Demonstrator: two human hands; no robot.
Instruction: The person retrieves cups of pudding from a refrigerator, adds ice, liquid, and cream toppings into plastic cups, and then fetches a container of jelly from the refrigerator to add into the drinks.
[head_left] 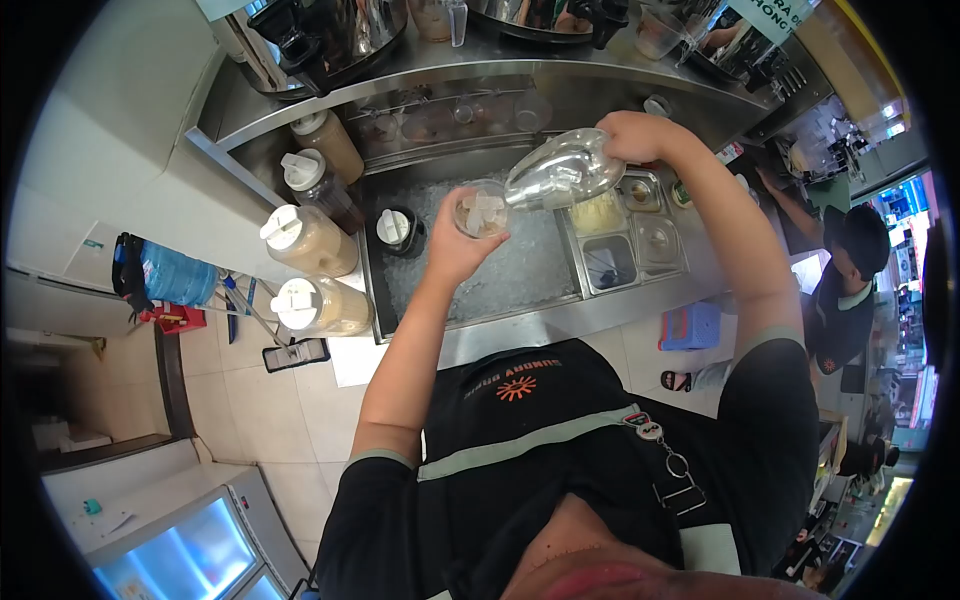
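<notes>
A clear plastic cup [484,208] with pieces of ice in it is gripped by my left hand [462,250], fingers wrapped round its side. My right hand [634,138] is closed on the handle end of a shiny metal ice scoop [566,170]. The scoop is tilted, its mouth beside the cup's rim; I cannot tell whether they touch. Both are above a steel bin filled with crushed ice [505,275]. A dark bottle with a white lid [395,230] stands in the ice at the bin's left side.
Several white-lidded jugs [318,307] line the left side. Right of the bin are small steel containers [608,262]. A steel shelf [480,75] with large metal urns runs along the back. Another person [845,290] stands at the right. A blue crate [690,327] sits on the floor.
</notes>
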